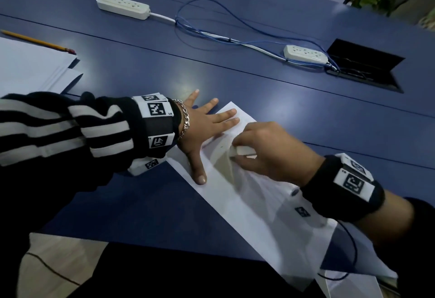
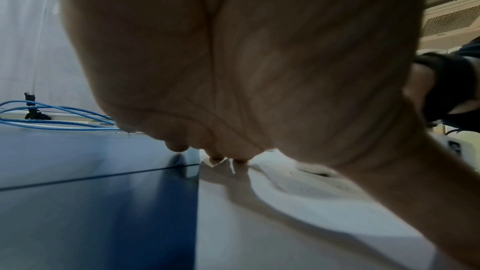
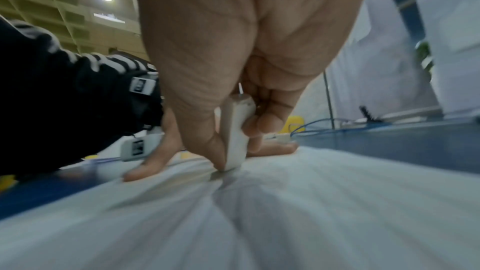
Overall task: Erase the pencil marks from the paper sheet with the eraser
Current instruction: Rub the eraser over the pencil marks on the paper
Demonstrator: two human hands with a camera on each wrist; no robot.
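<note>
fingers of the right hand (image 1: 270, 149) pinch the white eraser (image 3: 236, 137) between thumb and forefinger, its long axis close to upright and its lower end touching the paper sheet (image 1: 247, 201). the blue table (image 1: 235, 66) carries everything, and the sheet lies on it as a long strip running from the near right edge away toward the far left. across the sheet's far end the left hand (image 1: 202, 130) lies flat, fingers straight and spread, thumb pressing the near-left margin, holding nothing. the eraser sits between that thumb and those fingers, just beside the left palm, with the paper buckled into a ridge at its tip. the marks themselves are too faint to place; one small dark speck shows just left of the eraser. as a judgement, the next stroke should run along the sheet's length, away from the pinning hand, so the paper draws taut rather than creasing.
</note>
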